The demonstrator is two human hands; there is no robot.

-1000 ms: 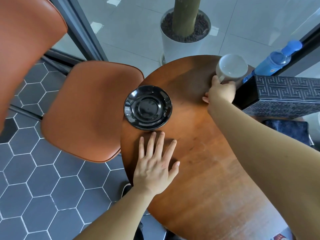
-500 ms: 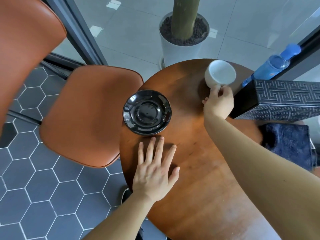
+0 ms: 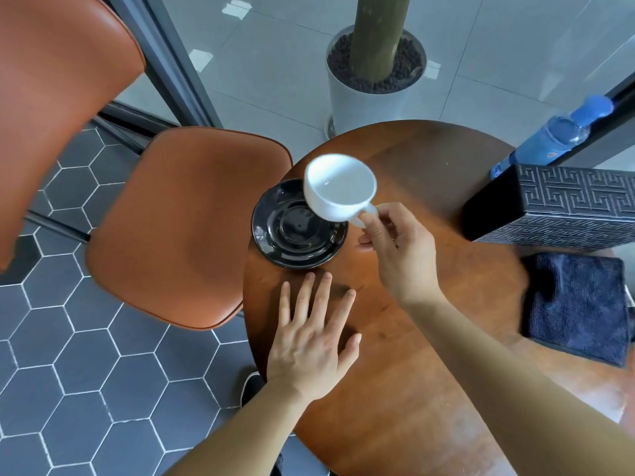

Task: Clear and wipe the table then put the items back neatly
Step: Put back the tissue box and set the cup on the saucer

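Observation:
A white cup point(image 3: 338, 190) hangs in the air, tilted, over the far right rim of a black saucer point(image 3: 295, 231). My right hand point(image 3: 398, 249) pinches the cup's handle. The saucer lies near the left edge of the round wooden table point(image 3: 429, 355). My left hand point(image 3: 311, 334) lies flat on the table just in front of the saucer, fingers spread and straight, touching nothing else. A dark patterned box point(image 3: 563, 207) stands on the table's right side, and a folded dark blue cloth point(image 3: 577, 307) lies in front of it.
An orange chair point(image 3: 185, 221) stands close to the table's left edge. A white planter point(image 3: 371, 87) with a trunk stands on the floor behind the table. A blue bottle point(image 3: 553, 135) shows behind the box. A dark shoe point(image 3: 251, 386) peeks out under the table.
My right hand has carried the cup from the far right of the table, near the box, leftward and up to above the saucer. My left hand has stayed flat in place.

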